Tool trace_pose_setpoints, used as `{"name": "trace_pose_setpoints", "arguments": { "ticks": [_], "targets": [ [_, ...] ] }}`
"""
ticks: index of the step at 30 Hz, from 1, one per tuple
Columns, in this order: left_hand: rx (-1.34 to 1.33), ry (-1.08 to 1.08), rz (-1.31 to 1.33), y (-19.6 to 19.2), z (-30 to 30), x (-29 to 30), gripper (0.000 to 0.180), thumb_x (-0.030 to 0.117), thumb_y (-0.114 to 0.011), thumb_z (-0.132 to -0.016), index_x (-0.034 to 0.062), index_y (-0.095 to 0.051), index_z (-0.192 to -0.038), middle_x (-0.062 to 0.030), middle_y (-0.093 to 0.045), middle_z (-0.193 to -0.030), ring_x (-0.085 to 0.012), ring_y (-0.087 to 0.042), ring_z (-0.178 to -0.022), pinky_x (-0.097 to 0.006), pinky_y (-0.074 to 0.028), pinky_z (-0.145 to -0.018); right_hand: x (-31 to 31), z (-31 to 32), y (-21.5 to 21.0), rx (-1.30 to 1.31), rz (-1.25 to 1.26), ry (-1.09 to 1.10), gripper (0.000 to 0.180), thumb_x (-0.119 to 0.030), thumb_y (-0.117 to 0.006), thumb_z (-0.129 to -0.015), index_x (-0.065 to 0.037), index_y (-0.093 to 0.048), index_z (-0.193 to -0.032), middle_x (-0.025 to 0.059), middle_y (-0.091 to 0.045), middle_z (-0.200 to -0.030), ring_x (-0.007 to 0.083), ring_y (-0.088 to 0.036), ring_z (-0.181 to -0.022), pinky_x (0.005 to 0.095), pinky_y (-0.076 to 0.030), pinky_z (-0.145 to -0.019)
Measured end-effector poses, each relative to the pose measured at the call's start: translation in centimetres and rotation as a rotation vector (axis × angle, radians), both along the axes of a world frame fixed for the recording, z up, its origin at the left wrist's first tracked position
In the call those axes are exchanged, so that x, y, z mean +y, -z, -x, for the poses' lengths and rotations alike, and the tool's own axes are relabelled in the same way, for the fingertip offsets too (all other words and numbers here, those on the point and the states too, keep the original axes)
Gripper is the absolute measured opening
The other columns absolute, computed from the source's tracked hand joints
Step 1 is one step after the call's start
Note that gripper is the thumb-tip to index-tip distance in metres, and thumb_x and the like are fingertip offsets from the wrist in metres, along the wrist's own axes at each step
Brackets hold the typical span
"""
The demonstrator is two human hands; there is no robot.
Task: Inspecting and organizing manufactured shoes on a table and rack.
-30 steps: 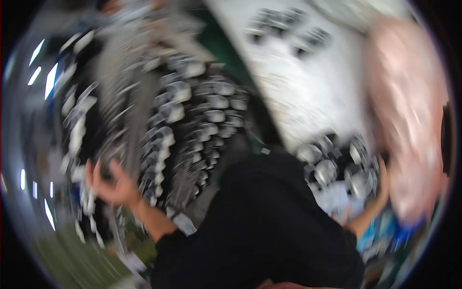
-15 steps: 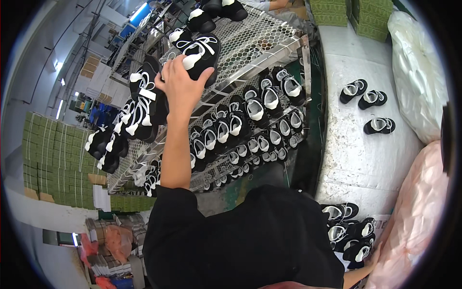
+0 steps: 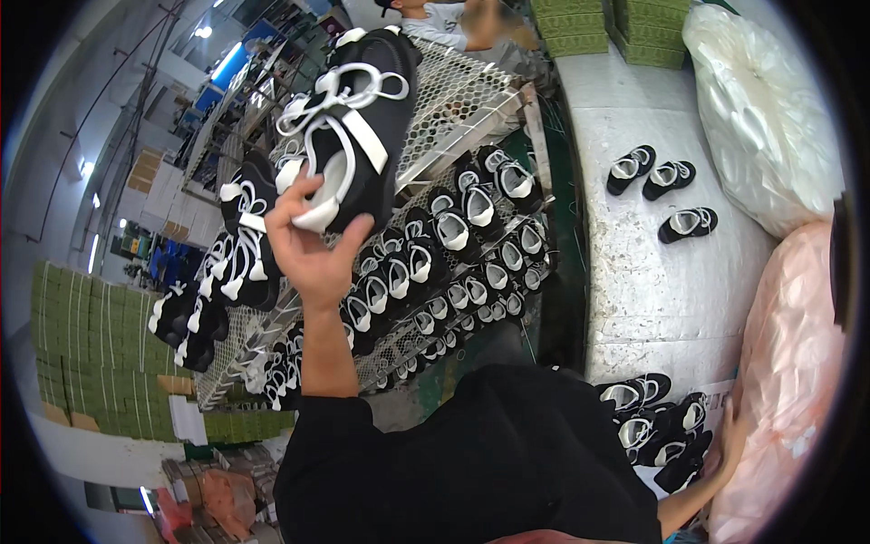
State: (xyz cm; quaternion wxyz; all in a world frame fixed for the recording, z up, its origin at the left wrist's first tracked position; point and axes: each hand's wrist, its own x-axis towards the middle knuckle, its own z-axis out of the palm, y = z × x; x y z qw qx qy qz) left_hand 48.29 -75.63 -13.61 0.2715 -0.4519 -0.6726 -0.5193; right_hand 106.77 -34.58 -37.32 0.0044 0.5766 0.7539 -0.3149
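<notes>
Head view. My left hand (image 3: 313, 249) is raised to the rack (image 3: 471, 91), fingers and thumb closed around the heel end of a black shoe (image 3: 362, 136) with white straps and a white lining. The shoe lies sole-down against the rack's top wire shelf, toe pointing away from me, heel in my palm. I judge the step in hand to be either setting this shoe on the shelf or lifting it off; the frame does not tell me which. If setting down, the next move calls for sliding the sole fully onto the mesh before I loosen my fingers, so it does not tip back off the shelf edge.

Lower on the rack, rows of like shoes (image 3: 453, 236) fill the shelves below my wrist; more hang off its left side.

Right of the rack is a white table (image 3: 652, 299). My right hand (image 3: 725, 444) rests low at its near edge, just beside a pile of shoes (image 3: 657, 422); whether it grips anything I cannot tell, since the pile and a pink bag (image 3: 788, 381) crowd it. Three loose shoes (image 3: 666, 186) sit farther up the table.
</notes>
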Motion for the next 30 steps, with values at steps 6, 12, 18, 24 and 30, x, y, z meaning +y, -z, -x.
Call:
{"name": "trace_pose_setpoints", "arguments": {
  "ticks": [6, 12, 18, 24, 30],
  "targets": [
    [0.096, 0.327, 0.213, 1.5, -5.7, 4.5, 0.068, 0.003, -0.095, -0.062, 0.0090, -0.045, -0.107, -0.0176, -0.056, -0.123, -0.0500, -0.052, -0.128, -0.058, -0.046, -0.108, -5.6, 20.3, -8.0, 1.047, 0.232, -0.209, 0.046, -0.007, -0.055, -0.101, 0.002, -0.046, -0.145, 0.0180, -0.062, -0.130, 0.0250, -0.063, -0.116, 0.0358, -0.049, -0.100],
    [-0.327, 0.657, 0.185, 5.6, -11.2, 5.8, 0.068, 0.009, -0.097, -0.060, 0.0119, -0.046, -0.105, -0.0149, -0.057, -0.119, -0.0470, -0.054, -0.127, -0.056, -0.047, -0.108, -10.1, 29.2, -10.6, 1.507, 0.680, -0.193, 0.048, -0.028, -0.047, -0.109, 0.000, -0.040, -0.148, 0.0126, -0.065, -0.119, 0.0171, -0.069, -0.091, 0.0285, -0.055, -0.080],
    [-0.780, 0.844, 0.081, 8.3, -12.9, 7.2, 0.071, 0.006, -0.097, -0.056, 0.0133, -0.048, -0.105, -0.0155, -0.054, -0.123, -0.0438, -0.051, -0.131, -0.054, -0.041, -0.114, -10.0, 27.5, -8.9, 1.619, 0.578, -0.150, 0.053, -0.038, -0.048, -0.108, -0.003, -0.040, -0.146, 0.0029, -0.063, -0.111, 0.0084, -0.062, -0.093, 0.0262, -0.052, -0.077],
    [-0.676, 0.874, 0.226, 8.7, -13.3, 9.0, 0.062, 0.003, -0.095, -0.059, 0.0127, -0.051, -0.102, -0.0181, -0.051, -0.127, -0.0469, -0.049, -0.132, -0.054, -0.044, -0.112, -9.9, 26.1, -7.5, 1.597, 0.669, -0.013, 0.050, -0.035, -0.049, -0.108, -0.002, -0.043, -0.144, 0.0044, -0.062, -0.117, 0.0095, -0.063, -0.099, 0.0265, -0.053, -0.085],
    [-0.181, 0.796, 0.516, 9.5, -13.6, 10.2, 0.040, -0.008, -0.083, -0.062, 0.0124, -0.066, -0.092, -0.0193, -0.048, -0.130, -0.0458, -0.054, -0.127, -0.051, -0.050, -0.103, -10.3, 25.2, -6.6, 1.588, 0.587, 0.146, 0.046, -0.029, -0.050, -0.108, 0.000, -0.044, -0.143, 0.0072, -0.062, -0.125, 0.0128, -0.062, -0.109, 0.0288, -0.051, -0.093]
  ]
}}
